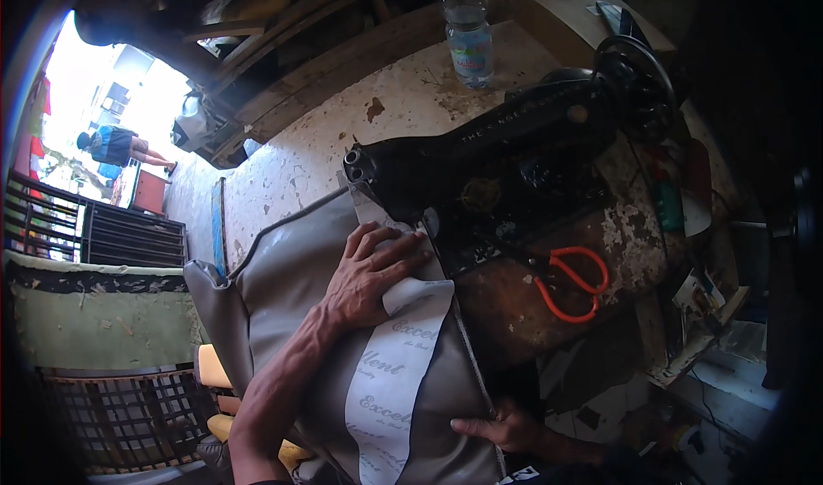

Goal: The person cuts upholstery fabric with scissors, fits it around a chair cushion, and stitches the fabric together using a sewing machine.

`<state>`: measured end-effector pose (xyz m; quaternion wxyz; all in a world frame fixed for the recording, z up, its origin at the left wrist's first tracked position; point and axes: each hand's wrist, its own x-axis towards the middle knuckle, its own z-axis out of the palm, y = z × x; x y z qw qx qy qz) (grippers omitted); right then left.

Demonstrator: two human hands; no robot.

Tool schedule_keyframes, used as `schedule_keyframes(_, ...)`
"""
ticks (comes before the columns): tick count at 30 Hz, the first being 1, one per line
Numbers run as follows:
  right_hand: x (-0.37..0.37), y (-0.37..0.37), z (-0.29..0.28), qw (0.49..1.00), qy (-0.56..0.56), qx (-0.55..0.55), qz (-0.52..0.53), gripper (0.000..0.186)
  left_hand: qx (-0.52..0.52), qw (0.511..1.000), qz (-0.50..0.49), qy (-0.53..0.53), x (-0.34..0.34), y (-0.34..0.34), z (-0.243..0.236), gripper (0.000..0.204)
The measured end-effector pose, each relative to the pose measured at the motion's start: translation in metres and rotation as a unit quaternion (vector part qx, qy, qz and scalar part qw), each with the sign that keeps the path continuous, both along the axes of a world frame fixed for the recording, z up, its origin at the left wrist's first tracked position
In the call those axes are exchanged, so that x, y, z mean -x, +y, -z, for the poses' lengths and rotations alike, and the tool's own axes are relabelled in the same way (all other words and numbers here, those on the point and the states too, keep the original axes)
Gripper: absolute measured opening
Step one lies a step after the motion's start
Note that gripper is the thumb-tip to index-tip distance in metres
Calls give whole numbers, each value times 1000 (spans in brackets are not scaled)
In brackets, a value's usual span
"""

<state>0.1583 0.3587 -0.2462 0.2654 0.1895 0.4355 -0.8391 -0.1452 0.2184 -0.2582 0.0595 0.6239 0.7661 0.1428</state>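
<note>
A large grey-brown piece of leather-like material lies over the table, its edge running under the head of a black sewing machine. Along it runs a white printed strip, folded over near the machine. My left hand presses down on the strip and material just in front of the needle area, fingers lying over them; its thumb is mostly hidden. Lower right, my right hand pinches the material's seamed edge, thumb on top and the other fingers underneath. The needle is out of sight.
Scissors with orange handles lie right of the material on the worn machine table. A clear plastic bottle stands behind the machine, near a cardboard box. An open wooden drawer is at right. Outside, a person stands at far left.
</note>
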Motion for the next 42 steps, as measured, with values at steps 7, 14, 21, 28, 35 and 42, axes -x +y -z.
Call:
schedule_keyframes(7,5,0,2,999,39,-1,26,41,7,998,-52,-40,3,2,-3,78)
schedule_keyframes(14,14,2,7,999,37,-4,15,42,23,998,-58,-27,11,6,-6,79)
schedule_keyframes(21,20,2,1,1000,-14,18,15,44,26,999,-46,11,17,9,-5,81)
schedule_keyframes(28,13,-3,19,997,48,25,62,46,33,993,112,14,10,11,-33,89)
schedule_keyframes(35,9,-9,22,997,14,70,38,47,46,958,22,-283,6,-6,-17,57)
schedule_keyframes(42,7,-6,27,995,36,77,53,46,62,986,65,-140,-24,-4,-25,61)
